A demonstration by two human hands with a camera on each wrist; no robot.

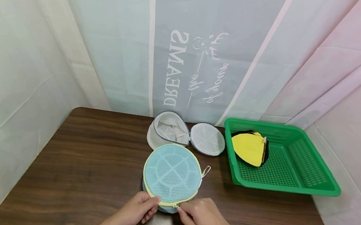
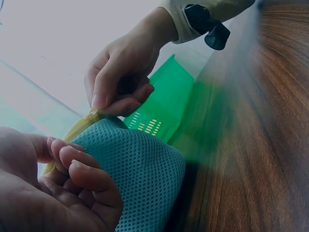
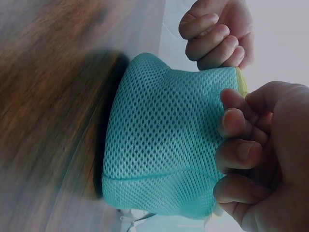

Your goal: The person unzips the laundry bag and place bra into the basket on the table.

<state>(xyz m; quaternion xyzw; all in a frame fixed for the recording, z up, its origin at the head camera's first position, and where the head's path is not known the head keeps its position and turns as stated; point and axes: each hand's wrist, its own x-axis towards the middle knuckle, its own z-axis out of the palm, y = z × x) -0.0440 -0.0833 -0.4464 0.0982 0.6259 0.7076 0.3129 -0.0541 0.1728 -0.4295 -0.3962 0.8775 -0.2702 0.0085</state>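
A round light-blue mesh laundry bag [image 1: 172, 173] with yellow zip trim [image 3: 241, 82] stands upright on the table, its lid lying flat on top. At the near left of the rim, my left hand [image 1: 140, 208] pinches the yellow edge between thumb and fingers. My right hand [image 1: 201, 216] grips the trim at the near right, by the zip pull [image 1: 176, 206]; its fingertips partly hide that spot. A white loop [image 1: 205, 171] sticks out from the bag's right side. In the right wrist view the mesh side wall [image 3: 159, 130] bulges slightly.
Behind the blue bag sits a white mesh bag [image 1: 155, 139], unzipped, its round lid [image 1: 207, 139] folded out to the right. A green plastic basket [image 1: 287, 189] stands at the right, holding a yellow and black fabric item [image 1: 248, 148]. Curtains [image 1: 121, 49] enclose the wooden table [image 1: 91, 162].
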